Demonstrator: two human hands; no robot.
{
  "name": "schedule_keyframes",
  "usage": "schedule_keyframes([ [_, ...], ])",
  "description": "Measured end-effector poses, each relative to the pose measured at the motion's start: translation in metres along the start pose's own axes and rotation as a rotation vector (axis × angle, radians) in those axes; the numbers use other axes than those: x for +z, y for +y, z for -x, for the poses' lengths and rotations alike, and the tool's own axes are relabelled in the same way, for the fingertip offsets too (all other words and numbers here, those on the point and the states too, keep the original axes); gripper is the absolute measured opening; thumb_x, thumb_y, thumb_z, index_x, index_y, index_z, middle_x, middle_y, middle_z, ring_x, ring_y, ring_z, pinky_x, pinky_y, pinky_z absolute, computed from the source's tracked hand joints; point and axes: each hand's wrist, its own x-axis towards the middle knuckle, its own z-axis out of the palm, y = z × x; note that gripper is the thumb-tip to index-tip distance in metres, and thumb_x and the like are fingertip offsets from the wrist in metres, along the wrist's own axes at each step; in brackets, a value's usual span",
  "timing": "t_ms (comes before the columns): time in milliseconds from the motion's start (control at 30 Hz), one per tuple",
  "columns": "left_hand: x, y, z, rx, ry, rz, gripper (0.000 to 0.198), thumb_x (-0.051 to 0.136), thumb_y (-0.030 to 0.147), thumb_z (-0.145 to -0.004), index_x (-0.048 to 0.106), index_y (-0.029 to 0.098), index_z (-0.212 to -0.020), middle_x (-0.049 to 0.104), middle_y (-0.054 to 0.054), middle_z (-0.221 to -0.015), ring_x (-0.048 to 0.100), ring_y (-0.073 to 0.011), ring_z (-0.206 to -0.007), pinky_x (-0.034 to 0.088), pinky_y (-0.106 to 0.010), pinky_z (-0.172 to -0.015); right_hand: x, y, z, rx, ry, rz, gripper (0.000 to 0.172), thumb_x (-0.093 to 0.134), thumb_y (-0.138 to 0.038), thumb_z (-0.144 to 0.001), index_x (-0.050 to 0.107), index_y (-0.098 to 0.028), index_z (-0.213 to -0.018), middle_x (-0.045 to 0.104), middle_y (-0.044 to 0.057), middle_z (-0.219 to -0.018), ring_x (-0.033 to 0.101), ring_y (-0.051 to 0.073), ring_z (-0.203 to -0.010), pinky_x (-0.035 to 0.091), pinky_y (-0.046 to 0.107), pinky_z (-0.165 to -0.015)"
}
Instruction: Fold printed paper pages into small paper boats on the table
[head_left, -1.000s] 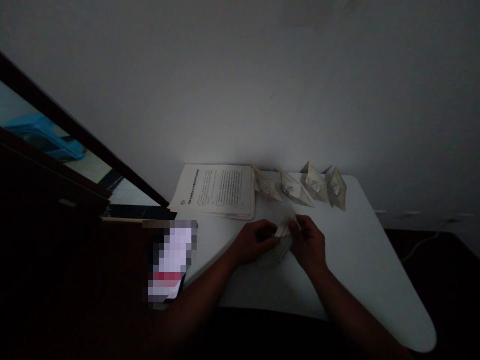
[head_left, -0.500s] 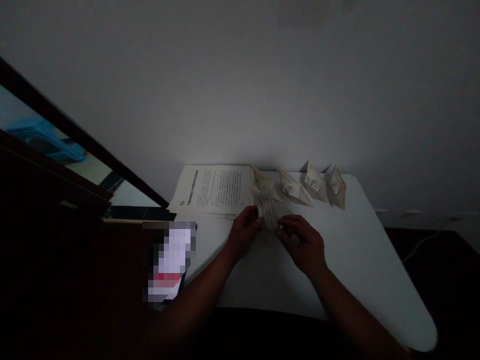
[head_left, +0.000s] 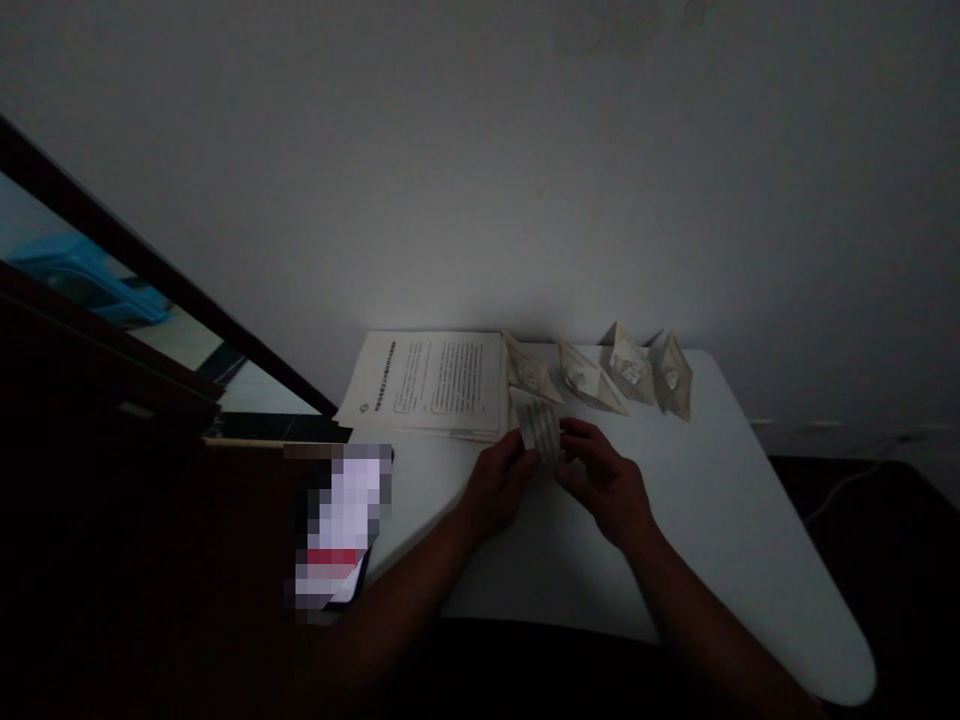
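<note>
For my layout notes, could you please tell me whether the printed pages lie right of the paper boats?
No, the printed pages lie left of all four paper boats.

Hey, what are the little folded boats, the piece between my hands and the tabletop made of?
Folded boats: matte paper, given the sharp creases and faint print. Folded piece: likely the same matte paper; dark lines like print cross it. Tabletop: smooth, pale, perhaps plastic or laminate, though the dim light leaves that open.
</note>
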Motion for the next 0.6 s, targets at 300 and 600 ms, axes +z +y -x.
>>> schedule_keyframes([
  [300, 0.0083, 0.0008, 0.002, 0.123, 0.055, 0.022, 0.039, 0.034, 0.031, -0.093, 0.041, 0.016, -0.128, 0.057, -0.012, -0.12, 0.054, -0.0222, -0.107, 0.04, -0.036, -0.094, 0.0041, 0.0024, 0.0001, 0.064, 0.007, -0.053, 0.019, 0.069, -0.03, -0.073, 0.069, -0.025, -0.092, 0.057, 0.006, -0.117, 0.056, 0.022, -0.103, 0.046, 0.04, -0.088],
  [600, 0.0104, -0.0019, 0.0034, 0.242, 0.091, -0.088, 0.035, 0.034, 0.03, -0.093, 0.044, 0.016, -0.123, 0.059, -0.012, -0.112, 0.056, -0.0215, -0.1, 0.044, -0.037, -0.089, 0.0069, 0.0075, 0.0008, 0.202, -0.083, -0.206, 0.026, 0.07, -0.03, -0.073, 0.068, -0.027, -0.098, 0.06, 0.005, -0.116, 0.058, 0.022, -0.103, 0.047, 0.038, -0.088],
])
